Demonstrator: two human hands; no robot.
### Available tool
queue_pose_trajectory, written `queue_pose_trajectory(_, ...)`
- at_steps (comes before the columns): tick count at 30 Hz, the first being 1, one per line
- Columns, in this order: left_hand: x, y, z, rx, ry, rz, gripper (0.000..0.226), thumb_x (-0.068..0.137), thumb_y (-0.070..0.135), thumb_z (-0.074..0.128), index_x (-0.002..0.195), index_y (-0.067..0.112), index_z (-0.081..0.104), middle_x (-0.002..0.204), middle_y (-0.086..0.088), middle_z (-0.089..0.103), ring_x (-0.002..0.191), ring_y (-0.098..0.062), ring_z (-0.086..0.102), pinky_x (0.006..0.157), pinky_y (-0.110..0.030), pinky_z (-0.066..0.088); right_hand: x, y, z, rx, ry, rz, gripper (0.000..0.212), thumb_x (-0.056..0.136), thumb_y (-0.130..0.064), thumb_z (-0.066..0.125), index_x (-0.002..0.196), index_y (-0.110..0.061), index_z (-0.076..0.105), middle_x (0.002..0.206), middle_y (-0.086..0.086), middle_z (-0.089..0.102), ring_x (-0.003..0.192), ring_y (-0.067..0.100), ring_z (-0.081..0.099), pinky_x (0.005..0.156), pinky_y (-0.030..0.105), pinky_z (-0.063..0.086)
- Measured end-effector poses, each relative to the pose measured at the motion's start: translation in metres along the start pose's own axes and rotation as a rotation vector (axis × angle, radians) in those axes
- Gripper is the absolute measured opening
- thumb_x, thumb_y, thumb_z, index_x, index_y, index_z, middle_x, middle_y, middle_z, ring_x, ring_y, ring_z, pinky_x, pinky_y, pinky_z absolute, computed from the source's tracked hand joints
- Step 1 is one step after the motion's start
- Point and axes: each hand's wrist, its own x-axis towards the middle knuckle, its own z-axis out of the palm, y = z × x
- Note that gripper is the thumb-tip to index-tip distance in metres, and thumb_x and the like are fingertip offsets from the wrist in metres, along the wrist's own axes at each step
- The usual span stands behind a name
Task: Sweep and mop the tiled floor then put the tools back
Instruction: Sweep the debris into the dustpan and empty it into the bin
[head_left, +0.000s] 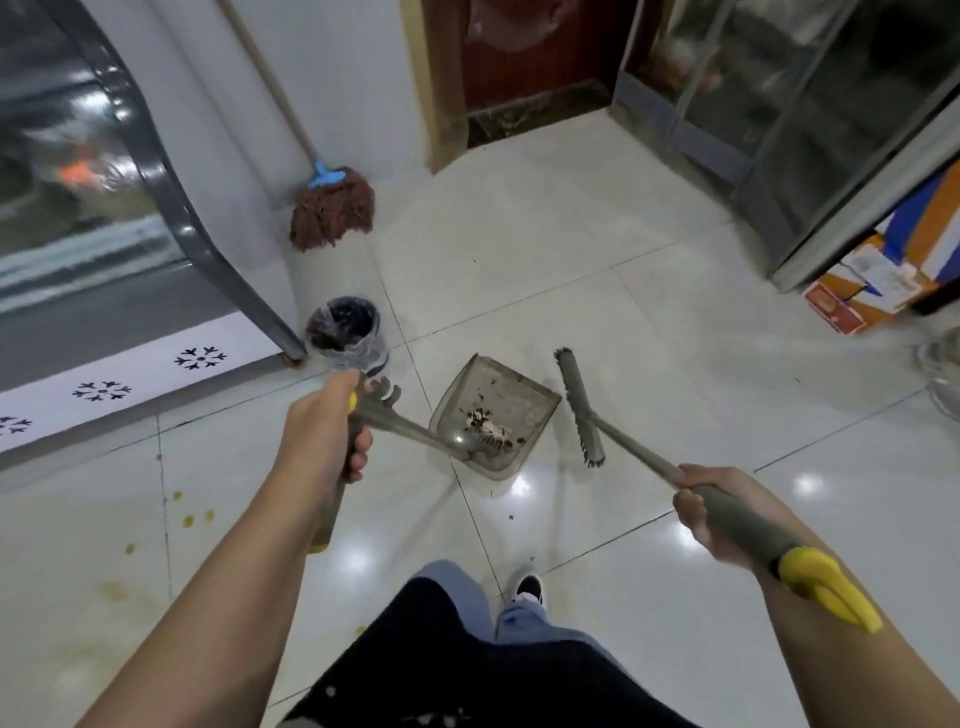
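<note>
My left hand grips the handle of a grey translucent dustpan, whose pan sits on the white tiled floor with a small heap of brown debris inside. My right hand grips the grey handle of a broom, its yellow end lying along my forearm. The broom head rests on the floor just right of the pan. A brown string mop with a blue collar leans against the white wall at the back left.
A small bin lined with clear plastic stands beside a grey door frame left of the dustpan. Yellowish stains mark the tiles at lower left. A cardboard box and a glass cabinet stand at right. A brown door is ahead.
</note>
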Motion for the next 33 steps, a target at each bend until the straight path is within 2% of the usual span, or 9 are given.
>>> queue_pose_trajectory(6,0.059,0.062,0.039,-0.082,0.045,0.035,0.029,0.085,0.040,0.044,0.069,0.017,0.052,0.035,0.002,0.043,0.027,-0.011,0.031,0.036,-0.015,0.027,0.031,-0.097,0.048,-0.065,-0.047,0.010,0.013,0.092,-0.012,0.049,0.080,-0.011,0.045,0.038,0.001,0.045,0.025,0.008,0.045,0.030,0.010,0.041)
queue_pose_trajectory(15,0.190,0.141,0.079,-0.182,0.037,0.014,0.025,0.082,0.036,0.048,0.069,0.016,0.053,0.035,0.002,0.042,0.028,-0.012,0.032,0.036,-0.015,0.028,0.058,-0.256,0.155,-0.228,-0.076,-0.083,0.005,0.092,-0.011,0.048,0.087,-0.012,0.048,0.039,0.002,0.047,0.026,0.009,0.046,0.031,0.011,0.042)
queue_pose_trajectory(19,0.233,0.173,0.086,-0.106,0.040,0.007,0.023,0.079,0.039,0.049,0.071,0.017,0.053,0.035,0.003,0.043,0.029,-0.012,0.033,0.035,-0.018,0.029,0.066,-0.318,0.208,-0.331,-0.046,-0.097,0.019,0.093,-0.014,0.048,0.075,-0.009,0.046,0.037,0.001,0.047,0.024,0.008,0.045,0.030,0.009,0.040)
queue_pose_trajectory(23,0.257,0.193,0.077,-0.100,0.059,-0.014,0.028,0.078,0.044,0.048,0.077,0.018,0.058,0.034,0.003,0.043,0.028,-0.011,0.034,0.033,-0.016,0.029,0.081,-0.358,0.248,-0.433,-0.047,-0.087,0.018,0.093,-0.012,0.048,0.075,-0.008,0.047,0.037,0.002,0.047,0.024,0.008,0.044,0.030,0.009,0.040)
queue_pose_trajectory(26,0.272,0.200,0.077,-0.140,0.119,-0.055,0.028,0.072,0.045,0.048,0.074,0.020,0.059,0.036,0.003,0.043,0.029,-0.010,0.034,0.033,-0.016,0.029,0.104,-0.390,0.278,-0.487,-0.061,-0.030,0.025,0.094,-0.013,0.047,0.069,-0.008,0.044,0.034,0.002,0.044,0.021,0.008,0.043,0.025,0.009,0.035)
queue_pose_trajectory(29,0.280,0.196,0.093,-0.162,0.183,-0.117,0.026,0.082,0.042,0.050,0.069,0.020,0.055,0.035,0.005,0.044,0.028,-0.011,0.034,0.035,-0.017,0.029,0.130,-0.424,0.309,-0.536,-0.130,0.058,0.025,0.095,-0.012,0.043,0.070,-0.007,0.043,0.034,0.003,0.044,0.021,0.009,0.044,0.024,0.011,0.036)
queue_pose_trajectory(33,0.288,0.193,0.124,-0.174,0.216,-0.098,0.022,0.086,0.041,0.049,0.080,0.022,0.057,0.040,0.007,0.047,0.033,-0.009,0.037,0.035,-0.017,0.030,0.175,-0.465,0.339,-0.692,-0.189,0.149,0.017,0.095,-0.011,0.043,0.079,-0.005,0.045,0.036,0.004,0.046,0.023,0.010,0.046,0.027,0.013,0.040)
